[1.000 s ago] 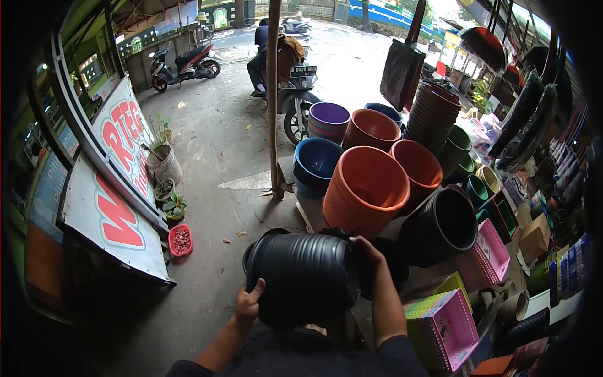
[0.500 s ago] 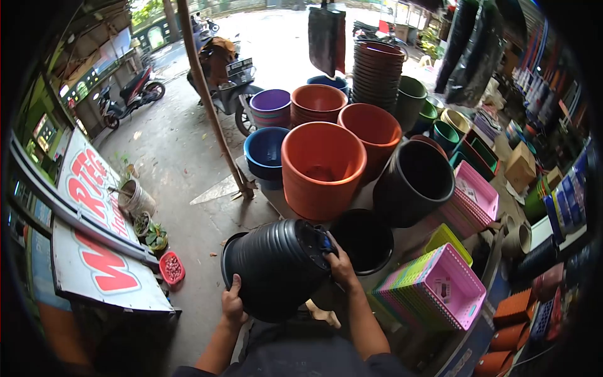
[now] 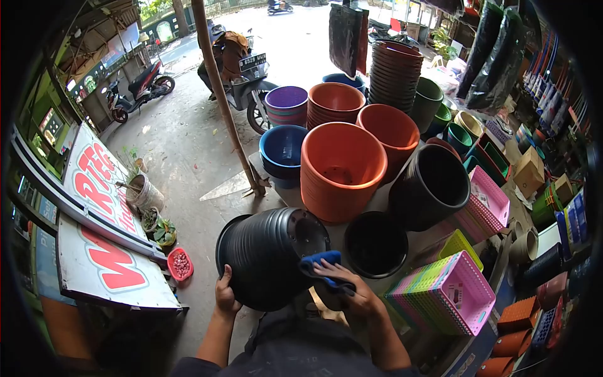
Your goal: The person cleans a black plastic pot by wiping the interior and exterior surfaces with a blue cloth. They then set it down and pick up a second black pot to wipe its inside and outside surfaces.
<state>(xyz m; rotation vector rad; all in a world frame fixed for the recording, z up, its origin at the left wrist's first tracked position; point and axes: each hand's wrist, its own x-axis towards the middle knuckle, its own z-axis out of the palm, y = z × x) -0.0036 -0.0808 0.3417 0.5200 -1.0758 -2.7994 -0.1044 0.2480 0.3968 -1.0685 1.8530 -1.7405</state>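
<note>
A large black plastic plant pot lies tilted on its side before my body, its holed base turned right. My left hand grips it near the rim at the lower left, thumb up along the outside. Against the lower edge of the base, my right hand holds a folded blue cloth, fingers laid over it. Just beyond that hand stands another black pot, mouth up. Behind the held pot is a stack of orange pots.
More pots stand behind: a blue stack, a tall brown stack and a black stack. Pink and green baskets sit at right. A wooden pole rises ahead. At left are a white sign and a red bowl.
My right hand and the blue cloth have moved down across the pot's base, uncovering its holes. The pot has turned so more of the base shows. The view has shifted slightly left.
</note>
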